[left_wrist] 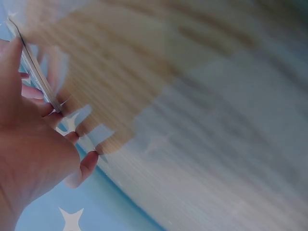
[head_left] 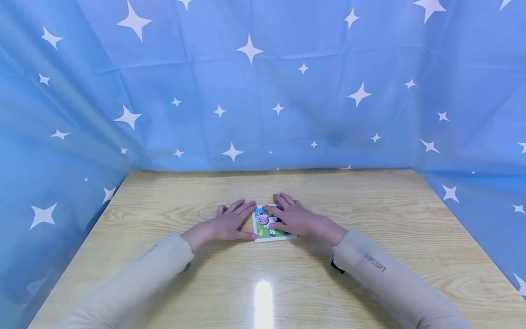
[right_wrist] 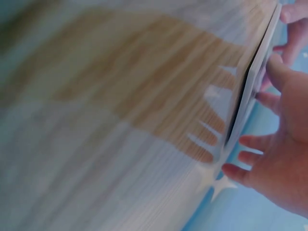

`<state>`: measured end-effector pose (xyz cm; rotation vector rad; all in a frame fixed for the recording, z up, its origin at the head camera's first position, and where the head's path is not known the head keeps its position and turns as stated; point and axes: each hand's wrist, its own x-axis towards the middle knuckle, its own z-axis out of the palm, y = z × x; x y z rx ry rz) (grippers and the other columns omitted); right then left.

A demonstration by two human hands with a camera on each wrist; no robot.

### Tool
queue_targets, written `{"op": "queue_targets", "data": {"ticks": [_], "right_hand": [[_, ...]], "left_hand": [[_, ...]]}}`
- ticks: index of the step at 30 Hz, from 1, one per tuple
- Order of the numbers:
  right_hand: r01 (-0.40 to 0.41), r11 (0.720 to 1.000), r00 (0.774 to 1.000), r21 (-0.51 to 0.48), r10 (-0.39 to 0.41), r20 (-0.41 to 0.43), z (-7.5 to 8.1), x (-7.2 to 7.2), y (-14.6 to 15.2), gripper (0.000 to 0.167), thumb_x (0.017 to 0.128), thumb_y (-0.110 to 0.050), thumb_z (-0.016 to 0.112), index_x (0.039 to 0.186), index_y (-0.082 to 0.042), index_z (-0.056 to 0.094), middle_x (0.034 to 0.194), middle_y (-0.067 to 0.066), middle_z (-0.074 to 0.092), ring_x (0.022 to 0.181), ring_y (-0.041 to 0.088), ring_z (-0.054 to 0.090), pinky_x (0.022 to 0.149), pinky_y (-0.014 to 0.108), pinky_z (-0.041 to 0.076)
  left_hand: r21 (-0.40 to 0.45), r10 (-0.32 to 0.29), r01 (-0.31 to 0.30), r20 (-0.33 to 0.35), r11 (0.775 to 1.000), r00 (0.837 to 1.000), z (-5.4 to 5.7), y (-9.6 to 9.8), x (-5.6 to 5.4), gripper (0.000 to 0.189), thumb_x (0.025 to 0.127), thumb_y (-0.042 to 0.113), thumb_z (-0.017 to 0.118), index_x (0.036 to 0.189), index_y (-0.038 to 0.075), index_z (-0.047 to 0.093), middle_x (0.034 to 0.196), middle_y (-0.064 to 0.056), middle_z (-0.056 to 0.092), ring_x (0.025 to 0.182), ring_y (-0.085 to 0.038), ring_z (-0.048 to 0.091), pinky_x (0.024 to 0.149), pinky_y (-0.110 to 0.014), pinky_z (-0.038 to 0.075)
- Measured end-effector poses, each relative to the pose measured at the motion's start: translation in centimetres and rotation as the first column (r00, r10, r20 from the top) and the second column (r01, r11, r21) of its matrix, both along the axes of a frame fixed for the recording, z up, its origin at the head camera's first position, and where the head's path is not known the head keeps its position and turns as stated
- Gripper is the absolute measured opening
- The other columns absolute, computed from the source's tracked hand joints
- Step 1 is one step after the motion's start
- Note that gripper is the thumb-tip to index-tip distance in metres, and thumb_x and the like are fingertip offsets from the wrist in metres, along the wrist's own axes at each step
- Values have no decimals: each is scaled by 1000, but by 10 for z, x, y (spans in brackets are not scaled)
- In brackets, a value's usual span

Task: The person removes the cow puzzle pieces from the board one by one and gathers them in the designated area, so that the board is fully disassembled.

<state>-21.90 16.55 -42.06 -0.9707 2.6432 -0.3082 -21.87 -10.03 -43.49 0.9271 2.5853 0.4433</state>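
Note:
A small flat picture board (head_left: 261, 230) with a white border and a cartoon cow on green and blue lies flat on the table. At its left edge is my left hand (head_left: 230, 225), thumb at the near corner and fingertips near the far corner. My right hand (head_left: 297, 218) reaches over the right part of the board, its thumb and index finger on the picture and its other fingers extended past the far edge. The right wrist view shows the board's thin edge (right_wrist: 252, 79) beside the right hand (right_wrist: 288, 139). Part of the picture is hidden under the right hand.
The wooden table (head_left: 197, 288) spreads around the board and reflects a bright light near its front. A blue curtain (head_left: 263, 91) with white stars hangs behind the table and along both sides.

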Motion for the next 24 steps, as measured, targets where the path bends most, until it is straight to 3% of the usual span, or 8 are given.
{"op": "queue_targets", "data": {"ticks": [15,24], "right_hand": [[14,1000,1000,-12,-14,-7,0,0,-11,63,116,-37,59,169,-7,44,172,33,29,161,52,24,121,76,28],[24,999,999,-41,-26,-32,-2,-1,-14,59,114,-31,64,164,-4,49,157,28,43,144,43,38,115,67,36]], "left_hand": [[44,-21,21,-8,999,1000,-5,-2,-3,95,106,52,69,174,3,25,182,-15,21,166,-48,14,118,-71,22],[47,-17,19,-36,999,999,-5,-3,-4,92,106,52,70,173,4,30,177,-18,28,161,-47,23,113,-68,27]]}}
